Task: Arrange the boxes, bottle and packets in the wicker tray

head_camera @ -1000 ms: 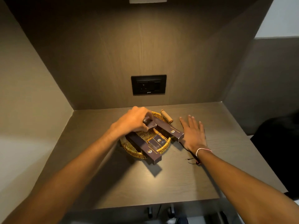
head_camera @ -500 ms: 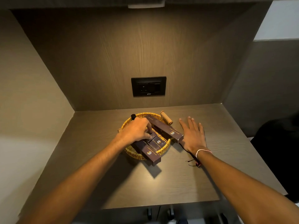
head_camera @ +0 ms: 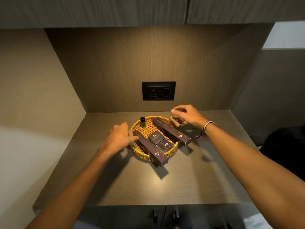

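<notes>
A round wicker tray [head_camera: 143,153] sits on the dark wooden counter. Two long brown boxes lie across it: one [head_camera: 150,148] on the left side overhanging the front rim, the other [head_camera: 171,132] on the right overhanging the right rim. Two small square brown boxes [head_camera: 160,140] lie between them. A small green bottle [head_camera: 142,122] stands upright at the tray's back left. My left hand [head_camera: 119,137] rests at the tray's left handle, fingertips touching the left long box's end. My right hand [head_camera: 187,115] hovers with loosely spread fingers over the wooden right handle [head_camera: 174,121].
A black wall socket [head_camera: 158,90] is set in the back panel above the counter. Side walls close in the niche on the left and right. Cabinet doors hang overhead. A red string bracelet's ends [head_camera: 199,136] dangle from my right wrist. The counter's front edge [head_camera: 148,204] is near me.
My left hand has drawn back from inside the tray to its left handle, uncovering the bottle and boxes. My right hand has lifted off the counter and moved up over the right handle.
</notes>
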A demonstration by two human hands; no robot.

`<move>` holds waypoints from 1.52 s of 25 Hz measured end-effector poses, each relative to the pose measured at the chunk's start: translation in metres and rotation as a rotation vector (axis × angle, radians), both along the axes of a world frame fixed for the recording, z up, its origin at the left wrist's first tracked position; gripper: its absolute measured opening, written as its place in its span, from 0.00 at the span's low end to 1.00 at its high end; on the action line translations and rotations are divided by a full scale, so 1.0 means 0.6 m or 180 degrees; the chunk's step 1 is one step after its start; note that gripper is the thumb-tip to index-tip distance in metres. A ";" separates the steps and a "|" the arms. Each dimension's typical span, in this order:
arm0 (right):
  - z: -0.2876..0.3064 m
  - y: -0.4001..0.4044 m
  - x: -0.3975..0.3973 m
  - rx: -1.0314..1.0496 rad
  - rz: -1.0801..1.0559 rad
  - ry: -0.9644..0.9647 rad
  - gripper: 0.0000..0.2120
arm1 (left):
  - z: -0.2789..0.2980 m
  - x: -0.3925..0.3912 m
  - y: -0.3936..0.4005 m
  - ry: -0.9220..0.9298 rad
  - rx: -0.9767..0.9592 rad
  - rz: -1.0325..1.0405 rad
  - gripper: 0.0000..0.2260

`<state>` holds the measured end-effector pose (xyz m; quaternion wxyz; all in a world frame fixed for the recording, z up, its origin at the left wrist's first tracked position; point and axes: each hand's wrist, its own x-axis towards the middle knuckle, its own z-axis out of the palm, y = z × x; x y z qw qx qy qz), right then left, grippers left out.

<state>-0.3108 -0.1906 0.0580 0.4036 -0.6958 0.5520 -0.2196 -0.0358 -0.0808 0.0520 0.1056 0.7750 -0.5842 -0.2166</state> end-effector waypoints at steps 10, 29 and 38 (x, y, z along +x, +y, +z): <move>-0.010 0.007 0.038 -0.0305 -0.0338 0.1229 0.13 | -0.029 0.002 -0.022 0.0649 -0.0411 0.0083 0.07; 0.001 0.084 0.045 -0.0432 -0.0604 0.1657 0.31 | -0.034 0.003 -0.024 0.0231 -0.0866 -0.0100 0.27; 0.053 0.220 0.048 -0.2844 -0.0607 0.2303 0.50 | 0.056 -0.026 0.133 -0.1363 -0.2466 -0.0146 0.41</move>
